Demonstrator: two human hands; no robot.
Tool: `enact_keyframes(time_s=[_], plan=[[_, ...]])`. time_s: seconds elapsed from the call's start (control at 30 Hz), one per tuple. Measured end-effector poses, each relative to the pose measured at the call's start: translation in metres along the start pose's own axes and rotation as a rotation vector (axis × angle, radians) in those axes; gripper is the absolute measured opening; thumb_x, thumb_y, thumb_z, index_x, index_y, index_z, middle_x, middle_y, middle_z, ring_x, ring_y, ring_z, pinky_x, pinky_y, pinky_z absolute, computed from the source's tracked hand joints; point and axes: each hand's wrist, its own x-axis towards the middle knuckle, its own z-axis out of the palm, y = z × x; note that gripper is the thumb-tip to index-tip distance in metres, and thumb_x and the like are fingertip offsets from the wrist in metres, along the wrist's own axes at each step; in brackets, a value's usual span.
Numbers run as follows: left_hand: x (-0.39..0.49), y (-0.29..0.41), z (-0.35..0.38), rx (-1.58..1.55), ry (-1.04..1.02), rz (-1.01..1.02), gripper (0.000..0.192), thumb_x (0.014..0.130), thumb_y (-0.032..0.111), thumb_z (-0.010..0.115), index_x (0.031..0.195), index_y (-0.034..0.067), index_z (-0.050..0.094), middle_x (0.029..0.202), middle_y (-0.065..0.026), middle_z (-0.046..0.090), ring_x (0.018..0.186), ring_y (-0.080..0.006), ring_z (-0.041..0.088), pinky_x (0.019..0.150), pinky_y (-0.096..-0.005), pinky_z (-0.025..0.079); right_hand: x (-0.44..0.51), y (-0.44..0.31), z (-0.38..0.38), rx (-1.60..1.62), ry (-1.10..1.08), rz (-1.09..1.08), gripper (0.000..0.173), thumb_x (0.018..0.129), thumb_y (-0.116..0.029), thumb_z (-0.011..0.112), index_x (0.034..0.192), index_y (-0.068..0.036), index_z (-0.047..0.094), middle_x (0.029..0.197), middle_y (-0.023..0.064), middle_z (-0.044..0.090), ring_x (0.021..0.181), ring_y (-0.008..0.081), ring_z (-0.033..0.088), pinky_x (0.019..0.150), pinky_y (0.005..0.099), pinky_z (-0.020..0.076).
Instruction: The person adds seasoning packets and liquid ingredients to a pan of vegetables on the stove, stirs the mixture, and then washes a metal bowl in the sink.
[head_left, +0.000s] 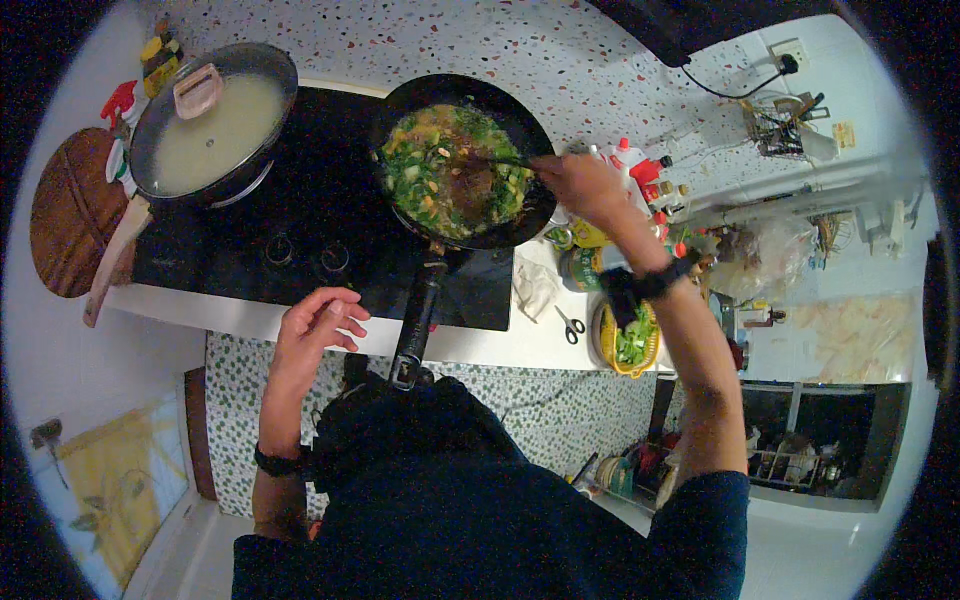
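A black frying pan (386, 101) rests on the black glass cooktop (322, 165), full of chopped greens in brownish liquid (450, 169). My right hand (589, 187) is closed on a dark utensil (517, 160) that reaches into the greens; its far end is hidden in the food. My left hand (319, 322) hovers over the counter's front edge, left of the pan's black handle (420, 315), with its fingers apart and nothing in them. At the left of the cooktop stands a second pan with a glass lid (217, 142), a pink knob on the lid and a wooden handle.
A round wooden board (79, 214) leans at the far left beside spray bottles. Right of the cooktop lie a crumpled cloth (536, 289) and scissors (571, 327). A yellow basket (637, 367) holds leafy greens, with several bottles and a jar (581, 268) behind it.
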Motion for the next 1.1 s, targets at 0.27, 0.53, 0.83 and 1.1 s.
enact_keyframes(time_s=[0.27, 0.53, 0.83, 1.1], plan=[[0.005, -0.006, -0.009, 0.041, 0.067, -0.014, 0.026, 0.097, 0.023, 0.05, 0.109, 0.002, 0.058, 0.092, -0.0102, 0.066, 0.077, -0.0152, 0.063, 0.063, -0.0268, 0.052, 0.006, -0.009, 0.038, -0.191, -0.125, -0.083, 0.029, 0.089, -0.022, 0.048, 0.116, -0.023, 0.06, 0.087, 0.0124, 0.067, 0.077, 0.0307, 0.067, 0.06, 0.0425, 0.0543], [0.002, -0.01, -0.013, 0.044, 0.089, 0.007, 0.024, 0.097, 0.022, 0.05, 0.109, 0.003, 0.058, 0.092, -0.0104, 0.066, 0.077, -0.0152, 0.063, 0.064, -0.0272, 0.051, 0.02, -0.008, 0.027, -0.186, -0.162, -0.098, 0.026, 0.087, -0.02, 0.049, 0.109, -0.024, 0.063, 0.082, 0.0125, 0.068, 0.077, 0.0304, 0.068, 0.063, 0.0433, 0.0554], [0.001, -0.011, -0.016, 0.07, 0.114, 0.036, 0.025, 0.096, 0.021, 0.051, 0.111, 0.002, 0.057, 0.093, -0.0107, 0.066, 0.077, -0.0151, 0.063, 0.065, -0.0268, 0.051, 0.025, -0.019, 0.028, -0.097, -0.105, -0.134, 0.023, 0.086, -0.023, 0.051, 0.103, -0.019, 0.066, 0.083, 0.014, 0.067, 0.078, 0.0334, 0.066, 0.065, 0.0451, 0.0547], [0.009, -0.021, -0.02, 0.058, 0.129, -0.053, 0.024, 0.096, 0.021, 0.051, 0.11, 0.002, 0.057, 0.092, -0.0103, 0.066, 0.077, -0.0147, 0.063, 0.065, -0.0265, 0.051, -0.034, -0.005, -0.044, -0.262, -0.39, -0.081, 0.02, 0.089, -0.026, 0.05, 0.099, -0.021, 0.067, 0.083, 0.0123, 0.068, 0.079, 0.03, 0.067, 0.066, 0.0455, 0.0541]])
